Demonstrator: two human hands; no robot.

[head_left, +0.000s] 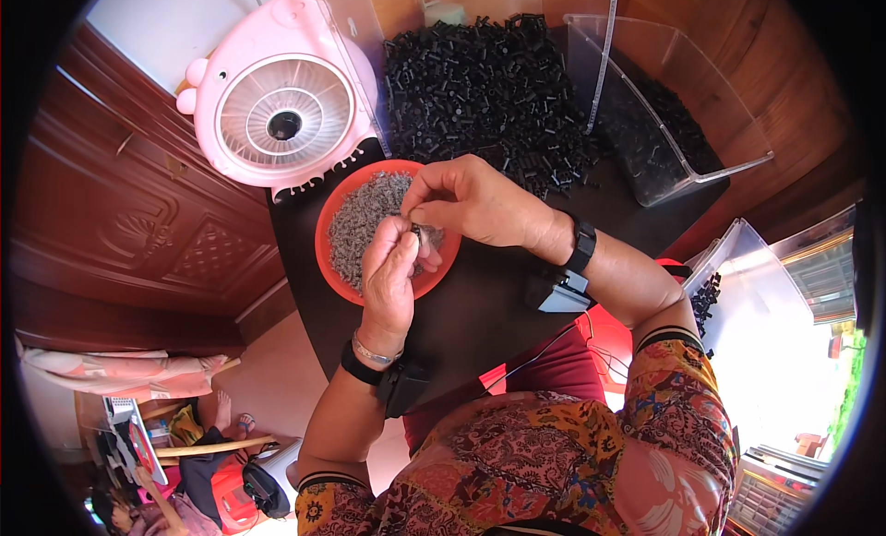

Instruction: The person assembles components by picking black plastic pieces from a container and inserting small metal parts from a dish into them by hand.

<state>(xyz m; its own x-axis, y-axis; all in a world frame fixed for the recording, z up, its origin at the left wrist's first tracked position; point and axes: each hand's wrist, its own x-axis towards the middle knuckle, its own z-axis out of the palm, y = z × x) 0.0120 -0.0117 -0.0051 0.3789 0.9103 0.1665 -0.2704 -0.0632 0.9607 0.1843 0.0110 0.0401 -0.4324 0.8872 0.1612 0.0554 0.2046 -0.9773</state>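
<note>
Both of my hands meet over the right side of an orange-red bowl (325, 256), which holds a heap of small grey parts (355, 227). My left hand (392, 273) is closed in a pinch, thumb against fingers. Just above it, the fingertips of my right hand (475, 204) pinch together close to the left fingertips. A tiny dark bit (415, 230) shows between the hands, too small to name. Behind the bowl spreads a large pile of small black plastic pieces (480, 93).
A pink animal-shaped fan (286, 174) stands left of the pile. Clear plastic bins (664, 190) flank the black table (498, 324). Another bin (761, 282) with black pieces stands at the right. A person (161, 504) sits at the lower left.
</note>
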